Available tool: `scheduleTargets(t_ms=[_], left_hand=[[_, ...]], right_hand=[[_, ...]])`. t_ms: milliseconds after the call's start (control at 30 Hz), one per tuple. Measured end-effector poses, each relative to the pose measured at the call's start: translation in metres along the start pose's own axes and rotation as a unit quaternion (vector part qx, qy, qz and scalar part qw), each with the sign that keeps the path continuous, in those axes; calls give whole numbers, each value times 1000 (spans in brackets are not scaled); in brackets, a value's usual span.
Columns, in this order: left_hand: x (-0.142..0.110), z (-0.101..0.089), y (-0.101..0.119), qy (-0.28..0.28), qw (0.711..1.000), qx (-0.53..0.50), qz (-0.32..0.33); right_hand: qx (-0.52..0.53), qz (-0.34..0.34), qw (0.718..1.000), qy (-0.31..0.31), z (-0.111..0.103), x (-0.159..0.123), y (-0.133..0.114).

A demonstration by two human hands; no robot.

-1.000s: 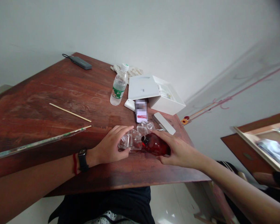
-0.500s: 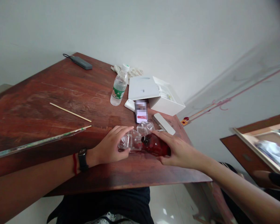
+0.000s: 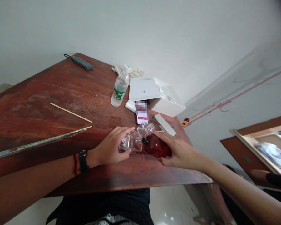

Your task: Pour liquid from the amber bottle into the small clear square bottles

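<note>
From the head view, a red glass bottle (image 3: 156,146) lies on its side on a dark reddish wooden bench (image 3: 61,93), near the front edge, its dark neck pointing toward the left hand (image 3: 111,147). The right hand (image 3: 180,153) covers the bottle's body, with the fingers (image 3: 160,136) spread over the top and the thumb side tucked below, clamped around it. The left hand's fingers (image 3: 123,132) curve over a clear plastic blister tray (image 3: 130,142), close around it but not visibly pressing it. The bottle's neck sits against the tray, and a second clear moulded piece (image 3: 146,128) lies just behind them.

The bottle looks smooth, stiff and fairly heavy for its size, and likely slippery and breakable, so the wide body seems the safest place to hold. The tray looks light, thin and easily dented, best held by its edges.

Farther back stand a white cardboard box (image 3: 168,104) with its lid (image 3: 142,89) raised, a pixelated card (image 3: 141,112), and a water bottle (image 3: 120,87) with a green label. Its writing is too small to read, and no bottle label shows. A white slim case (image 3: 164,124), a wooden chopstick (image 3: 71,112), a long thin tube (image 3: 41,143), a grey power bank (image 3: 81,63) and a crumpled white glove (image 3: 128,72) lie around them.
</note>
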State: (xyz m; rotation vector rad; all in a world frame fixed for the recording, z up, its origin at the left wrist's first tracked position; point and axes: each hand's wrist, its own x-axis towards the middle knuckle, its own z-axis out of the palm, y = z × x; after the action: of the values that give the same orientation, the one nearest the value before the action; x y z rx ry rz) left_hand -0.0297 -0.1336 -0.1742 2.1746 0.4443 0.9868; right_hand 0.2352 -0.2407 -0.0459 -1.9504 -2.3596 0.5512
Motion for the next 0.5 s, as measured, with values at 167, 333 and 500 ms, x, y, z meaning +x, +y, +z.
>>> scheduleTargets(t_ms=[167,333,500], left_hand=[[0,0,-1,0,1000,3,5],[0,0,-2,-4,1000,6,9],[0,0,-1,-3,1000,5,7]], right_hand=[[1,14,1000,-11,-1,1,-2],[-8,15,1000,-12,-1,0,-1],[-13,8,1000,-9,0,0,0]])
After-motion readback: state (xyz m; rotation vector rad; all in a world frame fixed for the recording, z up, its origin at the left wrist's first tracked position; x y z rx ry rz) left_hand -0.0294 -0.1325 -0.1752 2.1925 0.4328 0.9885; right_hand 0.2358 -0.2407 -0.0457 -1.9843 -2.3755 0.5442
